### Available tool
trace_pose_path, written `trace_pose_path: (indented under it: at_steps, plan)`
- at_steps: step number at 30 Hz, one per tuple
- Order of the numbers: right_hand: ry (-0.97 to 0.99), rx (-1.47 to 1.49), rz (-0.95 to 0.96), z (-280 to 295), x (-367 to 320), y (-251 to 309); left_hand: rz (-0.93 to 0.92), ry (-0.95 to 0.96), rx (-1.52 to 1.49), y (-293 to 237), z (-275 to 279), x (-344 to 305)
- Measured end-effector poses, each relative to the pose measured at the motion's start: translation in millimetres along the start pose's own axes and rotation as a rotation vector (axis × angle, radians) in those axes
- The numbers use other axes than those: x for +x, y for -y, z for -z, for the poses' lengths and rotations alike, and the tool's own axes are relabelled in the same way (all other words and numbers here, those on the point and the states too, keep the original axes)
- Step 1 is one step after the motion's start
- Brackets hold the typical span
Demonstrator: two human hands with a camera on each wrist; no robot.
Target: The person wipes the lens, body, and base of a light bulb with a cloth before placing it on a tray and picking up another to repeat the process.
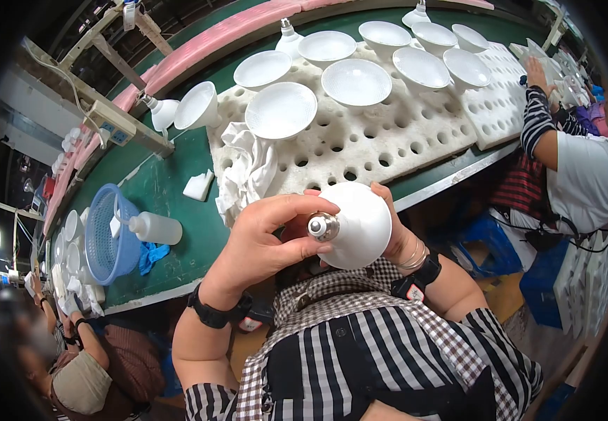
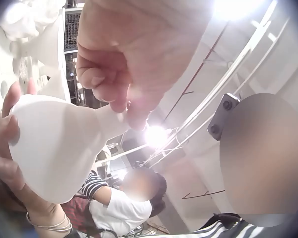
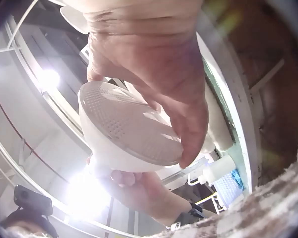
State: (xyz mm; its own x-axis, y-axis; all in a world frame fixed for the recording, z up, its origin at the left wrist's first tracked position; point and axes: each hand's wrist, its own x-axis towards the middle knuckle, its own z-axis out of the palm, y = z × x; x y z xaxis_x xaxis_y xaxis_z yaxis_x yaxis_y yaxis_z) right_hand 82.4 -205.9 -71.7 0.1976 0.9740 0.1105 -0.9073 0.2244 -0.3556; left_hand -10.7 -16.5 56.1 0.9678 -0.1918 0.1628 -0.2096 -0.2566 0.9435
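A white cone-shaped lamp bulb (image 1: 361,226) is held up in front of the chest, its metal screw base (image 1: 323,226) turned toward the head camera. My left hand (image 1: 265,235) pinches the bulb at the screw base between thumb and fingers. On the other side, my right hand (image 1: 396,235) grips the wide rim. The right wrist view shows the dotted lens face (image 3: 124,119), with right-hand fingers (image 3: 191,134) spread across to its edge. Seen from the left wrist, the bulb's smooth side (image 2: 54,144) lies between both hands.
Several white bulbs (image 1: 281,111) stand on a foam board with holes (image 1: 416,144) on the green table (image 1: 188,158). A white cloth (image 1: 251,165), a blue basket (image 1: 100,235) and a white bottle (image 1: 157,229) are at left. Other people sit at right (image 1: 584,175) and lower left (image 1: 100,365).
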Motion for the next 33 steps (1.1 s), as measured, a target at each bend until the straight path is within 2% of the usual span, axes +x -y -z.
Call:
trace_pose_path:
  at_steps: [4,6,8,10,11,12,13,15,16,20,22,26,28,30,33]
  plan:
    - [-0.064,0.012,0.000,-3,-3,0,0.016,-0.023,-0.043,-4,-3,-1]
    - [-0.099,-0.040,-0.009,-6,-4,3,0.052,0.015,0.185,-15,0,0]
    - [-0.170,-0.157,-0.089,-14,-3,5,-0.015,0.015,0.338,-15,1,-2]
    - [-0.252,-0.379,-0.044,-12,-4,3,-0.076,-0.115,0.442,-15,14,-10]
    - [-0.260,-0.422,-0.068,-16,-5,5,0.043,-0.192,0.321,-16,29,-13]
    - [-0.271,-0.463,-0.089,-18,-7,8,0.078,-0.341,0.192,-20,44,-12]
    - [-0.131,-0.570,-0.142,-1,-12,13,0.028,-0.475,0.124,-25,64,-7]
    - [-0.138,-0.682,-0.063,-10,-19,24,-0.135,-0.679,0.176,-30,113,5]
    - [-0.135,-0.734,-0.040,-11,-21,31,-0.158,-0.778,0.206,-34,140,15]
    - [-0.278,-0.823,0.062,-15,-31,45,-0.038,-0.941,0.460,-35,225,65]
    - [-0.369,-0.880,0.202,-20,-34,50,0.014,-0.919,0.521,-21,253,87]
    - [-0.525,-1.551,0.565,-21,-36,66,0.153,-0.812,0.767,51,339,123]
    - [-0.544,-1.797,0.664,-20,-34,74,0.275,-0.775,0.879,63,345,138]
    - [-0.573,-1.912,0.755,-12,-29,78,0.399,-0.751,0.934,74,348,149]
    - [-0.591,-2.001,0.771,-8,-21,88,0.492,-0.679,0.935,104,365,161]
